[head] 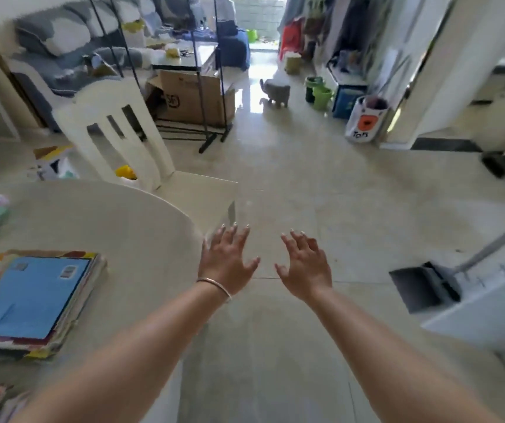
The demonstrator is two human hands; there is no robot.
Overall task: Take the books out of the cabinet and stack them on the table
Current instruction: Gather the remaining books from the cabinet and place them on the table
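Books (30, 300): stacked on tabletop (129, 227), near its edge. Left hand (225, 261), right hand (306, 267): grip wide, holding nothing, over floor. Risk: uneven stack sliding when more books land.

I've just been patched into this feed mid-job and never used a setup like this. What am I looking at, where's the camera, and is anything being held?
There is no machine here: a person wears one wide-angle camera on the head, looking forward and down. The two bare arms are theirs. The left hand, with a thin silver bracelet, and the right hand both reach forward over the pale tiled floor, fingers spread, holding nothing. At left is a round cream table carrying a stack of thin books topped by a blue cover. A cream chair stands behind the table. No cabinet is clearly identifiable.
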